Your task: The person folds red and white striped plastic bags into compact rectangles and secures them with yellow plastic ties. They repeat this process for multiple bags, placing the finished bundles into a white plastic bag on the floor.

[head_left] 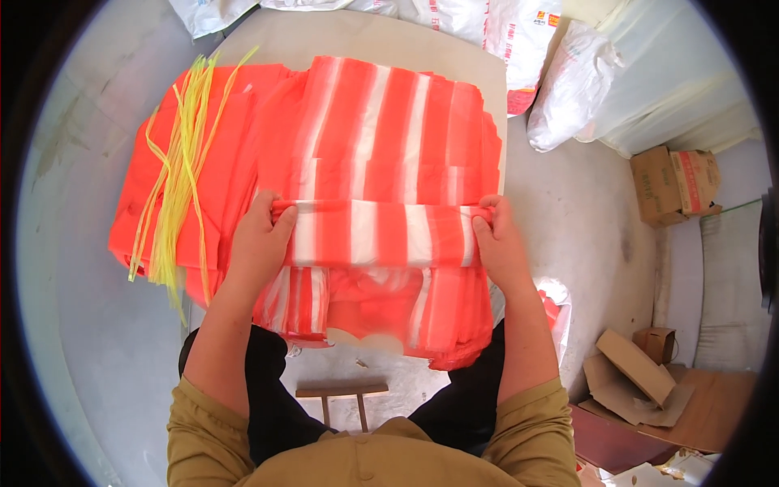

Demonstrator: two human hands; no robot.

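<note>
A stack of red-and-white striped plastic bags (389, 122) lies in front of me on a table. Across it runs a folded band of the top plastic bag (365, 231), stretched between my hands. My left hand (264, 231) pinches the band's left end, thumb on top. At the right end, my right hand (497, 235) grips it the same way. Below the band, the handle loops of the stacked bags show at the near edge. To the left, a bundle of yellow plastic strips (187, 162) rests on a pile of plain red plastic (231, 154).
White woven sacks (519, 40) stand behind the table (349, 36), and another white sack (576, 85) lies to the right. Cardboard boxes (673, 187) sit by the right wall. Flattened cardboard (633, 377) is at the lower right. A small wooden frame (341, 391) shows between my knees.
</note>
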